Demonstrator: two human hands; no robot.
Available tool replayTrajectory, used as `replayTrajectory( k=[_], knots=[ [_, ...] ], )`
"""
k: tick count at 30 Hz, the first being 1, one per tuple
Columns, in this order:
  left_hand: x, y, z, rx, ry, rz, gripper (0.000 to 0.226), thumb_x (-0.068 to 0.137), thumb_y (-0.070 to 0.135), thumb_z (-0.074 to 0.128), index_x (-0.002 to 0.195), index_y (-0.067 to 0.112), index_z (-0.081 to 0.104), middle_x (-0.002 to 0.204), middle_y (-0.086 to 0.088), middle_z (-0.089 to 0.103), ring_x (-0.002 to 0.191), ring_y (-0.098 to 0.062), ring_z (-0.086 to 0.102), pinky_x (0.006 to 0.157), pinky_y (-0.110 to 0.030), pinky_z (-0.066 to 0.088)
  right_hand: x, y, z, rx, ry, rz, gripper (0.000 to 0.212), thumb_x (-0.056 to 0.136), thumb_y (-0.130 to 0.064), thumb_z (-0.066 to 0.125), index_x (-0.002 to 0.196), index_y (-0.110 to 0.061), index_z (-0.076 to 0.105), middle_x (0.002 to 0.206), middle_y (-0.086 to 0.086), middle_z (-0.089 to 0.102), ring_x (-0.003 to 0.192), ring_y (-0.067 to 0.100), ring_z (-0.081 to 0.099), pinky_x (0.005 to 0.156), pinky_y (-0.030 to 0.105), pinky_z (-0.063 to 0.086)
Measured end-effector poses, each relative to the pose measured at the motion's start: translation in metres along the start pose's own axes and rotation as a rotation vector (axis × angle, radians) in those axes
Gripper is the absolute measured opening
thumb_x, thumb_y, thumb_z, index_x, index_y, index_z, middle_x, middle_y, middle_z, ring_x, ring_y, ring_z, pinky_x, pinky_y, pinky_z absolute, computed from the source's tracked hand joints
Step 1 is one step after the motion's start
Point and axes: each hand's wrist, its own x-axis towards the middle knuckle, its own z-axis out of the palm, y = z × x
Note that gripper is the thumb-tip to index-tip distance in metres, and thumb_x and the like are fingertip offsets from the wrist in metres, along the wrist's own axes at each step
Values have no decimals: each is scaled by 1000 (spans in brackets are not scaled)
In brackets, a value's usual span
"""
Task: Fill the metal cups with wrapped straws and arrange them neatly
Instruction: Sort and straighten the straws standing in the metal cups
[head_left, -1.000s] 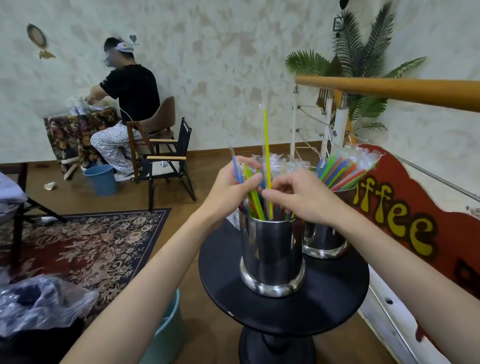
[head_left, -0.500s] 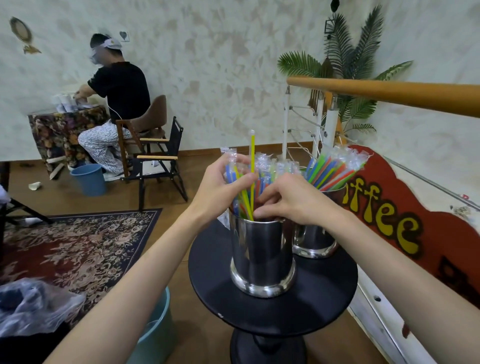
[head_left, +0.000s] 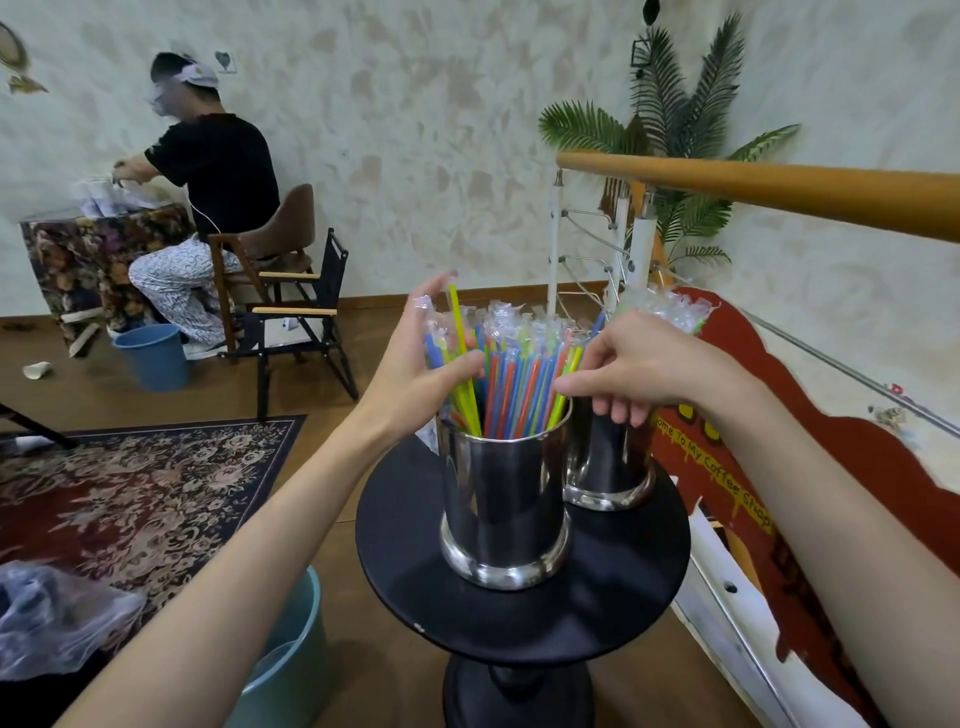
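Observation:
Two shiny metal cups stand on a small round black table (head_left: 613, 587). The near cup (head_left: 504, 499) is full of wrapped straws (head_left: 514, 369) in yellow, blue, orange and green. My left hand (head_left: 415, 364) cups the left side of this bundle, thumb in front and fingers behind. My right hand (head_left: 639, 364) touches the bundle's right side with its thumb, fingers hanging loosely curled. One yellow straw (head_left: 457, 322) sticks up above the others near my left fingers. The far cup (head_left: 608, 467), partly hidden by my right hand, also holds wrapped straws (head_left: 665, 306).
A wooden handrail (head_left: 779, 192) and a red coffee sign (head_left: 831, 467) run along the right. A teal bin (head_left: 291, 660) stands below left of the table, beside a patterned rug (head_left: 130, 493). A person (head_left: 208, 171) sits at a far table, next to a blue bucket (head_left: 150, 358).
The raised yellow straw has gone down into the near cup. My hands, which were pinching straws at the middle, have spread apart to the sides of the bundle.

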Motion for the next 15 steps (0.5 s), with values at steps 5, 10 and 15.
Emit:
replayTrajectory(
  k=[5, 10, 15],
  knots=[
    [0, 2, 3, 124, 46, 45, 22, 95, 19, 69, 114, 16, 57, 111, -7, 65, 96, -22, 70, 86, -38, 60, 6, -2, 15, 40, 128, 3, 25, 86, -30, 80, 76, -9, 71, 57, 1, 71, 41, 9, 64, 37, 16, 43],
    [0, 9, 5, -53, 44, -49, 57, 102, 51, 37, 95, -3, 53, 72, -9, 60, 73, -26, 63, 76, -39, 55, 7, -2, 22, 28, 154, 5, 23, 89, -27, 77, 77, -8, 71, 57, 1, 71, 43, 10, 66, 37, 15, 43],
    [2, 9, 5, -46, 63, -85, 57, 111, 39, 31, 83, -2, 61, 73, -14, 64, 74, -21, 63, 87, -43, 51, 9, 0, 18, 56, 138, 13, 19, 90, -22, 76, 77, -8, 70, 58, 1, 72, 45, 11, 67, 37, 15, 43]
  ],
)
